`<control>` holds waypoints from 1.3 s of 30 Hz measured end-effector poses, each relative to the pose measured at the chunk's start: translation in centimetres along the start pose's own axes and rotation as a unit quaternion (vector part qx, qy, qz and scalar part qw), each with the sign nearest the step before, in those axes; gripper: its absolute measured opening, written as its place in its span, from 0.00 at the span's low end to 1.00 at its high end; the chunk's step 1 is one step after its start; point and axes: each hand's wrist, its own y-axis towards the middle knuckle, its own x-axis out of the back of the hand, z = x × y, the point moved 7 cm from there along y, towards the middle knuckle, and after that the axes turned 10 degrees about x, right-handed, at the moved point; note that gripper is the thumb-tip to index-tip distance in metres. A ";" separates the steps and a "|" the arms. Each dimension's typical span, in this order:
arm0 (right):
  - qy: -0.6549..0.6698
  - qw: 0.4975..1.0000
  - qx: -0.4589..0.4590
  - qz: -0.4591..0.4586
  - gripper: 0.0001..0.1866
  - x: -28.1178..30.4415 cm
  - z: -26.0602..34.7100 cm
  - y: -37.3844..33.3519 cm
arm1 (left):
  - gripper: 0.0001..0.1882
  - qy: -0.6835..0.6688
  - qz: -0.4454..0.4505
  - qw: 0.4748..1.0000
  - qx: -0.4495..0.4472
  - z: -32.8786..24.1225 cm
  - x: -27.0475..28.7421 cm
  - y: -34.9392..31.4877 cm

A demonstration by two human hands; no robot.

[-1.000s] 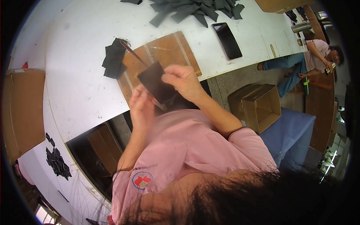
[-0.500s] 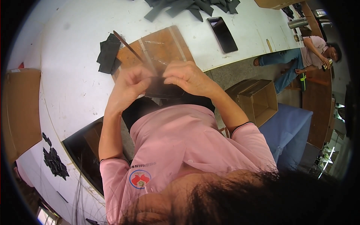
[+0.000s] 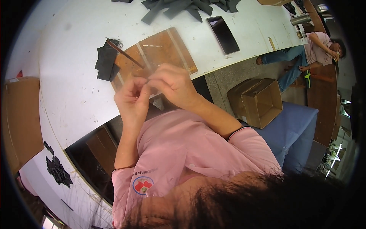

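My left hand point(image 3: 133, 97) and my right hand point(image 3: 173, 86) meet in front of my body, over the near edge of the table. Both are closed, with fingertips pinched together. Whatever lies between them is hidden, and a dark patch beneath them cannot be told from my clothing. Just beyond my hands is a brown board point(image 3: 158, 49) with strips of clear tape across it. A thin brown stick point(image 3: 126, 54) slants over its left part. Beside the board's left edge lie a few flat black fabric pieces point(image 3: 106, 61).
More black pieces point(image 3: 175, 7) are heaped at the far edge of the white table point(image 3: 76, 84). A phone point(image 3: 223, 35) lies to the right. An open cardboard box point(image 3: 255, 103) stands right of me, another carton point(image 3: 23, 122) far left. A seated person point(image 3: 320, 47) is at far right.
The black piece held between my hands is no longer plainly visible. My right hand has moved left, and the fingertips of both hands have come together.
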 end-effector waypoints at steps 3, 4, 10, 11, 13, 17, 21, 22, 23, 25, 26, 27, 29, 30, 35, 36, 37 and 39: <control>-0.127 0.988 0.074 0.039 0.04 -1.0 1.2 0.6 | 0.02 0.161 -0.141 0.967 -0.137 -1.2 0.6 -1.1; -0.159 0.982 0.090 0.037 0.04 -1.4 1.3 0.3 | 0.02 0.162 -0.141 0.967 -0.137 -1.2 0.5 -1.3; -0.094 0.995 -0.017 0.013 0.04 -0.7 0.3 0.4 | 0.07 -0.259 -0.008 0.960 0.105 0.5 1.4 0.2; 0.018 0.994 -0.110 0.021 0.04 -1.0 -0.8 0.0 | 0.08 -0.320 0.071 0.936 0.129 0.3 0.8 0.3; 0.142 0.974 -0.173 0.031 0.03 -1.5 -2.4 -0.6 | 0.10 -0.344 0.151 0.916 0.142 0.2 0.0 0.2; 0.448 0.838 -0.312 0.012 0.03 -4.3 -3.9 -2.7 | 0.12 -0.157 -0.037 0.986 0.028 1.2 1.5 0.7; 0.510 0.793 -0.330 0.046 0.07 -5.7 -3.4 -2.9 | 0.14 0.056 -0.184 0.971 -0.143 0.6 2.2 -0.3; 0.444 0.840 -0.303 0.075 0.07 -5.3 -3.4 -2.5 | 0.14 0.055 -0.183 0.971 -0.143 -0.2 2.3 -0.4; 0.442 0.841 -0.304 0.072 0.07 -5.0 -3.8 -2.6 | 0.13 -0.045 -0.131 0.989 -0.047 0.0 2.2 0.0; 0.355 0.879 -0.316 0.046 0.09 -4.0 -4.8 -2.6 | 0.14 -0.217 -0.010 0.975 0.047 1.2 1.5 0.6; 0.355 0.878 -0.317 0.046 0.09 -4.0 -4.7 -2.6 | 0.14 -0.217 -0.011 0.975 0.047 1.2 1.7 0.5; 0.368 0.876 -0.310 0.018 0.09 -3.5 -4.3 -2.3 | 0.15 -0.280 0.087 0.953 0.078 1.1 0.6 0.3; 0.411 0.869 -0.275 0.011 0.10 -2.9 -3.1 -1.5 | 0.17 -0.450 0.254 0.845 0.138 0.3 -1.6 -1.4; 0.413 0.868 -0.275 0.014 0.10 -3.3 -2.8 -1.3 | 0.17 -0.450 0.250 0.846 0.137 -0.3 -1.5 -1.6; 0.472 0.859 -0.199 0.014 0.08 -2.2 -1.2 0.8 | 0.20 -0.268 0.118 0.956 0.033 -1.9 -1.1 -1.5; 0.472 0.860 -0.196 0.016 0.08 -2.2 -0.7 1.1 | 0.20 -0.146 0.008 0.989 -0.008 -2.1 0.1 -1.5; 0.386 0.906 -0.170 0.019 0.09 -1.7 -0.3 1.4 | 0.16 -0.150 0.004 0.989 0.013 -2.0 0.2 -1.6; 0.233 0.968 -0.085 0.028 0.08 -1.0 0.6 2.2 | 0.14 -0.153 -0.034 0.987 -0.028 -2.1 0.3 -1.7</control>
